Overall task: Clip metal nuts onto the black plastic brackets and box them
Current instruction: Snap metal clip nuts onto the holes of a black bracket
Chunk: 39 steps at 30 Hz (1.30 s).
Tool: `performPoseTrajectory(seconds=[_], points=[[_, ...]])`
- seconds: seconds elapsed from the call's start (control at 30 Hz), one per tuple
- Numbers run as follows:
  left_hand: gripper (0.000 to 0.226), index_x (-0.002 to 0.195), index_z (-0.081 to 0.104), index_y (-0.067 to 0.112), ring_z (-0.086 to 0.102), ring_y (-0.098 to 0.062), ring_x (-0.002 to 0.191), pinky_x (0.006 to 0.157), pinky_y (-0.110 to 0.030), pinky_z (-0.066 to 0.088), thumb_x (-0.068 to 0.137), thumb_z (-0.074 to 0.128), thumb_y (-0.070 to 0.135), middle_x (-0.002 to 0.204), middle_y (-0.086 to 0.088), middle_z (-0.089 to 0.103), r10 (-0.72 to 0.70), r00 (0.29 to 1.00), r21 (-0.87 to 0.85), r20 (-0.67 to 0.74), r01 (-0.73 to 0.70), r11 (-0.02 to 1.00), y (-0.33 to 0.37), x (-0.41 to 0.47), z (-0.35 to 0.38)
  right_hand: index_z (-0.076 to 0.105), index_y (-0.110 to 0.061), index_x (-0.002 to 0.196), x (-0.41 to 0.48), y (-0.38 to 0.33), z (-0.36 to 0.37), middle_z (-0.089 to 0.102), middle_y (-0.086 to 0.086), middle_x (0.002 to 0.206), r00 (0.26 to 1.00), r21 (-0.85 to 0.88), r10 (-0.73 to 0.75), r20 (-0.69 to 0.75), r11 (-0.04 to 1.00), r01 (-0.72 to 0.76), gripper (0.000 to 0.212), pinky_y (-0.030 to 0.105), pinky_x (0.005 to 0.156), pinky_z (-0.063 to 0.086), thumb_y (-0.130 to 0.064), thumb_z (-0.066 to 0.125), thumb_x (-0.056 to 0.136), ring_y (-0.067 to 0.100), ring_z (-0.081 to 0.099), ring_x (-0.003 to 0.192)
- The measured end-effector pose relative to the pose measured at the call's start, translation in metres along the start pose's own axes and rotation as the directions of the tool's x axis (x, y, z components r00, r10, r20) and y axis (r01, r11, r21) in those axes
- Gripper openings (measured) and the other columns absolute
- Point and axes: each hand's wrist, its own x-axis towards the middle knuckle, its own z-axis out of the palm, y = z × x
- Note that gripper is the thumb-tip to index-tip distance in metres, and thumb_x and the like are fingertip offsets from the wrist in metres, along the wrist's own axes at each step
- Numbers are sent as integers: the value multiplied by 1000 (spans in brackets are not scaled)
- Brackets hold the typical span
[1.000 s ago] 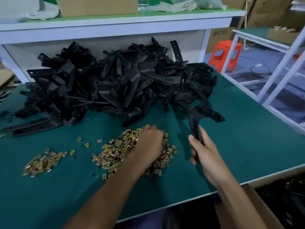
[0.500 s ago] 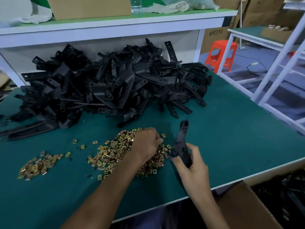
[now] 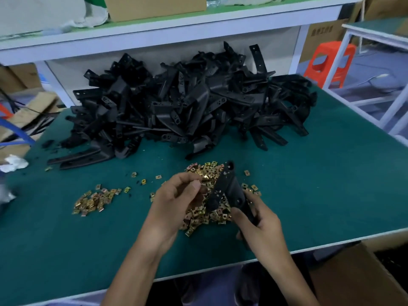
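Right now, the long black plastic bracket (image 3: 229,191) is being held just above the dark green worktop (image 3: 320,184), tilting up and away from the person, with its round-holed tip pointing towards the far pile. The right hand (image 3: 262,226) is wrapping its fingers around the bracket's lower end, so that grip is closed on the bracket. The left hand (image 3: 174,202) is hovering just beside the bracket's left edge, its thumb and forefinger pinching a small gold-coloured metal nut (image 3: 204,178). That grip is closed on the nut, and whether the nut is touching the bracket I cannot tell.

Directly beneath both hands, a big heap of loose gold metal nuts (image 3: 205,215) is lying on the worktop, with a few strays lying around it. A smaller heap of the same nuts (image 3: 95,200) is lying well apart to the left. Behind them, a large tangled pile of black plastic brackets (image 3: 187,107) is spreading across the back of the worktop, reaching up against a white shelf frame (image 3: 154,38). A brown cardboard box (image 3: 154,5) is standing on that shelf.

Below the worktop's near edge, at the right, a brown carton (image 3: 357,279) is sitting, its inside too dark to read. Off to the far right, an orange plastic stool (image 3: 329,62) is standing on the floor.
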Motion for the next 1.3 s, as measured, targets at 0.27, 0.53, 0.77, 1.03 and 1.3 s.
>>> performPoseTrajectory(seconds=[0.27,0.53,0.77,1.03,1.3], points=[[22,95,80,18,69,-12,86,78,-20,56,78,68,18,94,-8,76,-16,998,-196,59,27,980,9,-22,-4,65,-60,110,-4,0,0,56,-2,60,998,-34,-47,29,998,48,36,19,48,49,-36,68,82,15,57,55],[19,99,76,30,66,-14,78,77,-20,54,86,75,16,85,0,73,190,979,30,74,-193,981,25,-41,-3,66,-50,115,-6,0,-3,63,-10,60,996,-28,-67,54,997,69,35,15,45,45,-33,69,85,2,55,52],[22,95,77,21,66,-9,74,69,-16,53,73,74,23,83,-1,75,221,973,60,72,-225,972,38,-51,2,67,-47,114,-5,0,-3,64,-8,60,995,-30,-84,59,996,85,33,16,44,45,-31,69,85,3,55,51],[23,94,78,29,61,-4,77,73,-16,50,90,71,8,83,9,70,184,983,56,1,-184,981,20,-33,-1,67,-57,111,-4,0,-2,61,9,66,997,4,-57,61,998,57,35,22,49,50,-48,69,78,13,56,55],[19,92,76,19,64,-11,78,69,-22,54,94,64,4,84,2,73,-44,998,-73,-43,41,996,-3,-23,9,65,-63,107,-5,-6,-1,62,12,65,997,-30,-66,51,997,68,29,18,45,47,-53,68,81,13,57,50]])
